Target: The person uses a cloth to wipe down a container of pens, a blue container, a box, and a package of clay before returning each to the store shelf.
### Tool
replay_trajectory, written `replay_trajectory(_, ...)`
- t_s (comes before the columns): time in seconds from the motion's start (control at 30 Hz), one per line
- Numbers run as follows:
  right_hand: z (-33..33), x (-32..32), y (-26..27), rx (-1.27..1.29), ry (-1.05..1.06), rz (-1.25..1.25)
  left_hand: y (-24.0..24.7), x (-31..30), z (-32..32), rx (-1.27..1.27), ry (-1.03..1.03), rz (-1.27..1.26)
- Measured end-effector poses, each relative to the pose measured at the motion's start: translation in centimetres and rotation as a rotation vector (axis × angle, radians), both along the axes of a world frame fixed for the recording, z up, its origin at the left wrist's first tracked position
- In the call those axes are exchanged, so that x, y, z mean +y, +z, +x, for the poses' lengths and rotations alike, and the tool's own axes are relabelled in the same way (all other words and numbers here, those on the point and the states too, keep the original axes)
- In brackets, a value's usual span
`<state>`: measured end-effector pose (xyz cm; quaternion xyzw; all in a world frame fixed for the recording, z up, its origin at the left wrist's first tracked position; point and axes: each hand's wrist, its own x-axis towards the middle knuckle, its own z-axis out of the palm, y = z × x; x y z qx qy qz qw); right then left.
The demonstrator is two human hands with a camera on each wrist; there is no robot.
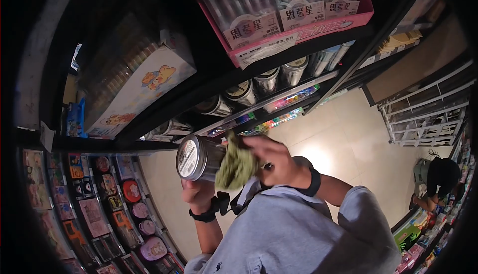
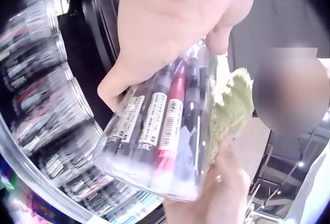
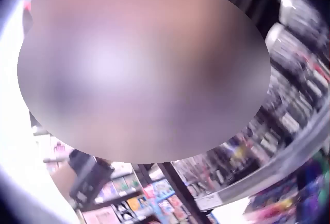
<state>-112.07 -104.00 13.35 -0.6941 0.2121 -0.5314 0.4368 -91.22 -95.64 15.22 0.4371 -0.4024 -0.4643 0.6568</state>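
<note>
My left hand [image 1: 200, 194] grips a clear plastic jar [image 2: 198, 152] by its lidded end. Black markers and a red marker [image 2: 172, 115] stand inside it, and the jar is tilted. Its round lid [image 1: 189, 158] with a printed label faces left in the head view. A fuzzy green cloth [image 1: 236, 167] lies against the jar's side, held by my right hand [image 1: 273, 160]. From the left wrist view, that cloth [image 2: 232, 103] covers the jar's right side, with the right hand [image 2: 221, 188] below it. A large blur hides most of the right wrist view.
Similar jars [image 1: 240, 92] line the black shelf ahead. Above them sits a pink display box [image 1: 303, 35] of pens, and a white box [image 1: 149, 82] stands at left. Racks of packaged goods [image 1: 92, 209] stand at lower left. Another person [image 1: 440, 177] crouches by the far right shelf.
</note>
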Motion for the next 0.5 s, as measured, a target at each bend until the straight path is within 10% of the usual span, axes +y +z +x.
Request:
replay_trajectory(0.23,-0.5,-0.4,-1.2,-0.204,0.565,1.143,-0.9,-0.5,-1.3,0.434,-0.084,-0.175)
replay_trajectory(0.33,0.0,0.4,-2.6,-0.255,0.595,0.881,1.4,-1.7,-2.9,0.416,0.074,-0.014)
replay_trajectory(0.4,-0.2,0.0,-2.0,-0.292,0.597,0.886,0.6,-1.8,-1.6,0.516,-0.176,-0.051)
replay_trajectory(0.5,-0.4,-1.5,0.4,-0.194,0.436,0.69,0.0,-2.0,-2.0,0.136,-0.024,0.009)
